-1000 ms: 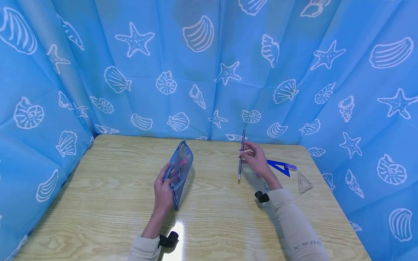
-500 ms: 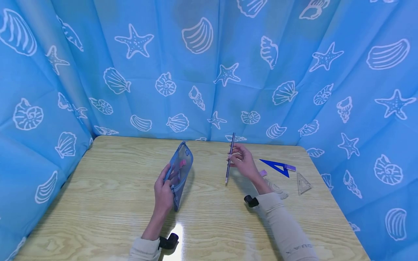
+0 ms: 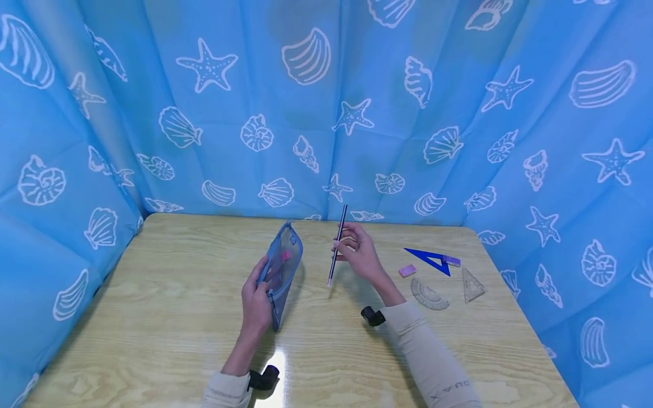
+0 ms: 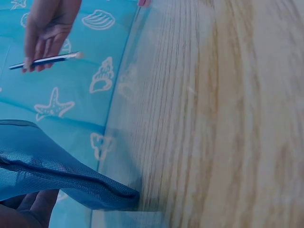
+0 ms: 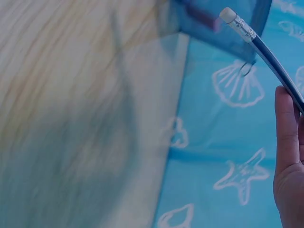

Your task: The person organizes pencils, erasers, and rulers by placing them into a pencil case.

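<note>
In the head view my left hand [image 3: 257, 303] grips a blue mesh zip pouch [image 3: 285, 283] by its near edge, and the pouch's mouth gapes upward. A small pink item [image 3: 287, 256] shows inside it. To the right of the pouch, my right hand [image 3: 359, 252] pinches a dark striped pencil [image 3: 336, 246] above the table, its white eraser end pointing down and toward me. The right wrist view shows the pencil's white eraser [image 5: 228, 15] and metal band close up, with the pouch behind. Some fingers of the left hand are hidden by the pouch.
On the right of the wooden table [image 3: 178, 294] lie a blue set square [image 3: 428, 258], a purple eraser [image 3: 451, 260] at its corner, a pink eraser [image 3: 407, 271], a clear protractor [image 3: 430, 294] and a clear set square [image 3: 473, 286]. A blue shell-patterned curtain [image 3: 316, 113] surrounds the table's back and sides.
My right hand has carried the pencil leftward, closer to the pouch. The pink eraser and protractor, earlier mostly covered by that arm, now show. My left hand and the pouch have hardly moved.
</note>
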The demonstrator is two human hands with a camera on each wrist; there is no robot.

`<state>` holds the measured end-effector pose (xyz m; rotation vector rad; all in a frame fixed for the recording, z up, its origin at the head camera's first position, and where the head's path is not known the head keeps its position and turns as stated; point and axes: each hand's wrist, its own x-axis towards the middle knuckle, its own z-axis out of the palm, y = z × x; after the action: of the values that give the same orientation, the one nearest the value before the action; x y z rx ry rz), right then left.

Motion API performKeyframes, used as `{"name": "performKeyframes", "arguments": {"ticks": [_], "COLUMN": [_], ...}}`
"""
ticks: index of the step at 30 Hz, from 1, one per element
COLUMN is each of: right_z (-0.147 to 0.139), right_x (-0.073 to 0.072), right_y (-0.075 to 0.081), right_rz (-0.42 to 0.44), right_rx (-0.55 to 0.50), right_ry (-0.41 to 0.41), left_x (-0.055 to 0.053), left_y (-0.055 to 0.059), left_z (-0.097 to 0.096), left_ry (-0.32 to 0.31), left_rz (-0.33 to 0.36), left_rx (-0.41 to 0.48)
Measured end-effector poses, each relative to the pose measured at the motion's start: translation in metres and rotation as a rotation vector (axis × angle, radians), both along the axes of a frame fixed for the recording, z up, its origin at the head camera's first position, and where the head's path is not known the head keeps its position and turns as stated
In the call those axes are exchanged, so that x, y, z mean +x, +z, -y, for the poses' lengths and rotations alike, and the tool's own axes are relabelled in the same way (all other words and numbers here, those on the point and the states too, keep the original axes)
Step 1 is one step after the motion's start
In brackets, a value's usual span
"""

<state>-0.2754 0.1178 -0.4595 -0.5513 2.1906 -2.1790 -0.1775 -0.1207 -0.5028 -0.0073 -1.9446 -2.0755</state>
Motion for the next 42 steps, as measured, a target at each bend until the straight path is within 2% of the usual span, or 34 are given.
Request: {"name": "performKeyframes", "arguments": {"ticks": [7, 16, 25, 29, 32, 42], "right_z": [0.021, 0.041, 0.064, 0.080, 0.088, 0.096], "right_x": [0.008, 0.003, 0.001, 0.007, 0.012, 0.023], "right_y": [0.018, 0.035, 0.038, 0.032, 0.027, 0.024], "right_rz": [-0.038, -0.141, -0.190, -0.202, -0.197, -0.151], "right_rx": [-0.023, -0.075, -0.142, -0.107, -0.055, 0.120], "right_ry": [0.006, -0.007, 0.003, 0.026, 0.032, 0.064], "left_x": [0.000, 0.001, 0.002, 0.003, 0.005, 0.007], "left_y": [-0.001, 0.000, 0.003, 0.005, 0.006, 0.009], "left_z": [0.001, 0.001, -0.002, -0.004, -0.004, -0.003], "left_ry": [0.005, 0.003, 0.020, 0.042, 0.032, 0.037], "left_rz": [0.020, 0.022, 0.039, 0.054, 0.061, 0.079], "left_rx": [0.008, 0.012, -0.012, -0.048, -0.062, -0.106]}}
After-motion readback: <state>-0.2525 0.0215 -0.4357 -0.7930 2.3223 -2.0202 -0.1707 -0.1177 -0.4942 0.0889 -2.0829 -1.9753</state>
